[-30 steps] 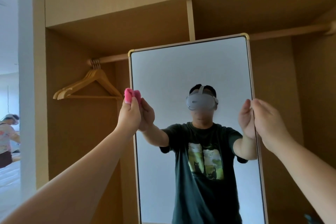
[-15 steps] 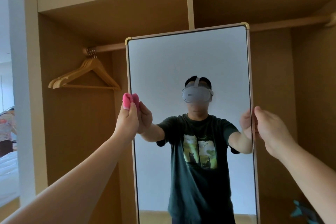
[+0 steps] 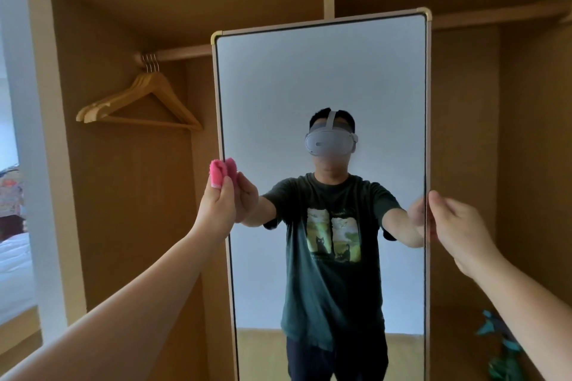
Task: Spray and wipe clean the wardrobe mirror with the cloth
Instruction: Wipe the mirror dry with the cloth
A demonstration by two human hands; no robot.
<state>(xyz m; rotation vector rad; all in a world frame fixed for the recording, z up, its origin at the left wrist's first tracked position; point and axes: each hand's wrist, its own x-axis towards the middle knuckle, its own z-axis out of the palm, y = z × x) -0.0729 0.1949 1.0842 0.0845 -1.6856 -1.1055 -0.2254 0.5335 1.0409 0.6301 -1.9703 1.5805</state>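
The tall gold-framed wardrobe mirror [image 3: 322,77] stands upright in front of the open wooden wardrobe. My left hand [image 3: 216,210] grips the mirror's left edge and holds a bunched pink cloth [image 3: 220,173] against the frame. My right hand [image 3: 458,226] grips the mirror's right edge, its fingers curled around the frame. The glass reflects a person in a dark T-shirt and a headset. No spray bottle is clearly in view.
Wooden hangers [image 3: 142,102] hang on the rail [image 3: 179,54] to the left of the mirror. A teal object [image 3: 501,346] lies on the wardrobe floor at lower right. A doorway [image 3: 12,195] at far left opens onto a bed.
The view has tilted down, so the mirror's lower part and the reflected floor show now. Both hands have kept their hold on the mirror's edges and sit lower along them.
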